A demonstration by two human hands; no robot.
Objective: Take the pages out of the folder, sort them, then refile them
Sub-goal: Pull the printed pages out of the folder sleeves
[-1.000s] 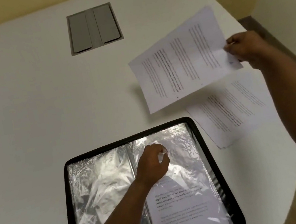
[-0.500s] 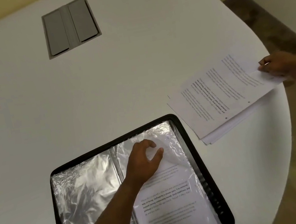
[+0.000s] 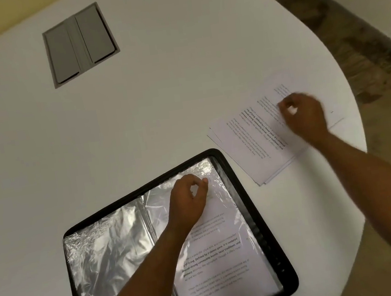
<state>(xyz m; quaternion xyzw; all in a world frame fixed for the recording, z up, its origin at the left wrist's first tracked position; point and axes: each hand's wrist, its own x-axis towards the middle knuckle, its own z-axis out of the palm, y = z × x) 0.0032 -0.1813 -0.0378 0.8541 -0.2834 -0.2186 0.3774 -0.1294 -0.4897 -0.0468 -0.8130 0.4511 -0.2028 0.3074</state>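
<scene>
Lying open on the white table [image 3: 37,146], the black-edged folder [image 3: 250,180] shows two spreads of clear plastic sleeves: the left sleeve [image 3: 109,257] is crinkled and shiny with nothing printed visible in it, while the right sleeve [image 3: 222,265] still holds a printed page [image 3: 219,278] with several blocks of text. Further back on the table sits a grey hatch [image 3: 80,44] set flush into the surface. The left hand [image 3: 188,199] rests on the upper part of the right sleeve, its fingers curled with thumb and fingertips drawn together at the plastic near the top opening (it seems to pinch the film, though the glare makes the contact hard to read). To the right of the folder, near the rounded table edge, lies a small stack of pages [image 3: 252,144], slightly fanned at its lower corner. The right hand [image 3: 305,116] hovers blurred over that stack with fingers loosely curled, and I cannot tell whether it grips anything.
</scene>
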